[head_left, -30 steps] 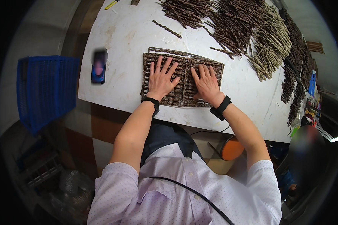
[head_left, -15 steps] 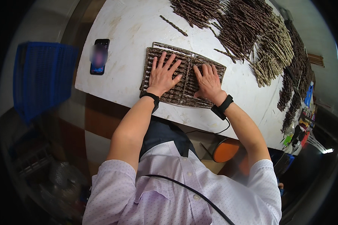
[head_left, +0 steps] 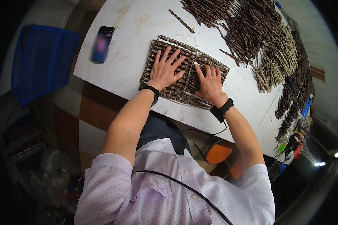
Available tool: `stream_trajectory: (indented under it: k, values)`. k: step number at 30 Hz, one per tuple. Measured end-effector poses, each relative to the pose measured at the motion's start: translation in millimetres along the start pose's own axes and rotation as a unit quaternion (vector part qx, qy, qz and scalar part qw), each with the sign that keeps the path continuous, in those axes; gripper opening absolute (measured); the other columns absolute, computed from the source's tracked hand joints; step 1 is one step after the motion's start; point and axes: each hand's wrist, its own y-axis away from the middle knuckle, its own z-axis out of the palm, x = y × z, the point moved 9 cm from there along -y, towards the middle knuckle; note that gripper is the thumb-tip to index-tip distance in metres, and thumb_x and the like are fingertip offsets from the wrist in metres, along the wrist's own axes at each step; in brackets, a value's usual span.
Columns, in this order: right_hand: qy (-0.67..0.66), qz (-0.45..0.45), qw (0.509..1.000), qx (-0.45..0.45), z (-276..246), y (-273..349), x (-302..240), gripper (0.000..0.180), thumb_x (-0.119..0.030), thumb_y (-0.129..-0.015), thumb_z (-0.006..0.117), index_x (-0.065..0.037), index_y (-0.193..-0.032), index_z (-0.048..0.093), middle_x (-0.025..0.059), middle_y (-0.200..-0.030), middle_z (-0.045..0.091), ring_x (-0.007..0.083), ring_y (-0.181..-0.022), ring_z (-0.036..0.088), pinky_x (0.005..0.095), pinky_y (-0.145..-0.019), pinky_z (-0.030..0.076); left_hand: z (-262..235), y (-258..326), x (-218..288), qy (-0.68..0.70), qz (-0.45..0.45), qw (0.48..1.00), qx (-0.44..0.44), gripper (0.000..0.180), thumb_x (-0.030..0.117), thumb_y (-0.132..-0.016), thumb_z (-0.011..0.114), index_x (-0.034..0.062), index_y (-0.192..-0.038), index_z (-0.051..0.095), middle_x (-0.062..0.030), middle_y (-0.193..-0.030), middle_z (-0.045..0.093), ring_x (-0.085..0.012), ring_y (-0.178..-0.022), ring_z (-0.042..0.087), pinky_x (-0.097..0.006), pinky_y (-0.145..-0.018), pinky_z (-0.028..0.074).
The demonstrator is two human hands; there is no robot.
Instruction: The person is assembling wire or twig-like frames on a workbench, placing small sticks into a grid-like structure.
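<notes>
A flat rectangular frame lies on the white table, divided down the middle by a bar. Rows of dark brown, twisted or braided strips fill both halves. My left hand rests palm down on the left half, fingers spread toward the far side. On the right half lies my right hand, its fingers stretched out and the index finger next to the middle bar. Neither hand grips anything; the strips beneath the palms are hidden. A single dark braided strip lies apart, beyond the frame.
Large piles of dark braided strips cover the far right of the white table, with a paler bundle among them. A phone lies at the left. Beyond the table's left edge stands a blue crate. An orange stool is below.
The whole view has shifted and turned slightly. Both hands stay flat on the frame in nearly the same places, with little visible finger movement.
</notes>
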Motion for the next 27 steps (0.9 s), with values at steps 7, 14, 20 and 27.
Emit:
stream_trajectory:
  k: [7,14,20,27]
  values:
    - [-0.035,-0.001,0.997,-0.068,14,5,-6,0.108,-0.030,-0.052,0.087,-0.015,-0.146,0.034,0.0213,-0.123,0.049,0.0375,-0.120,0.045,0.0482,-0.106,0.035,3,1,1,0.007,-0.003,1.000,-0.005,0.058,0.047,-0.086,0.062,0.0272,-0.139,0.050,-0.0024,-0.151,0.036,-0.0314,-0.143,0.024,-0.055,-0.115,0.019]
    - [-0.019,-0.017,1.000,-0.005,14,5,-9,0.125,-0.039,-0.043,0.092,-0.019,-0.149,0.030,0.0205,-0.130,0.046,0.0364,-0.125,0.043,0.0479,-0.103,0.036,1,0,-3,0.000,-0.005,1.000,0.002,0.058,0.048,-0.086,0.061,0.0274,-0.138,0.050,-0.0023,-0.151,0.037,-0.0312,-0.143,0.025,-0.055,-0.115,0.020]
    - [-0.029,-0.019,0.999,-0.038,10,-4,1,0.125,-0.041,-0.044,0.092,-0.020,-0.149,0.029,0.0180,-0.124,0.049,0.0332,-0.118,0.047,0.0473,-0.097,0.039,3,2,1,-0.012,0.001,1.000,0.001,0.058,0.048,-0.085,0.061,0.0279,-0.138,0.050,-0.0018,-0.151,0.037,-0.0312,-0.142,0.025,-0.055,-0.115,0.020]
    - [-0.021,-0.021,0.998,-0.051,9,-9,0,0.112,-0.035,-0.051,0.090,-0.017,-0.146,0.033,0.0162,-0.115,0.053,0.0318,-0.109,0.051,0.0450,-0.093,0.041,3,0,0,-0.005,-0.007,1.000,-0.011,0.057,0.048,-0.086,0.060,0.0284,-0.139,0.049,-0.0010,-0.151,0.037,-0.0307,-0.143,0.024,-0.054,-0.116,0.020]
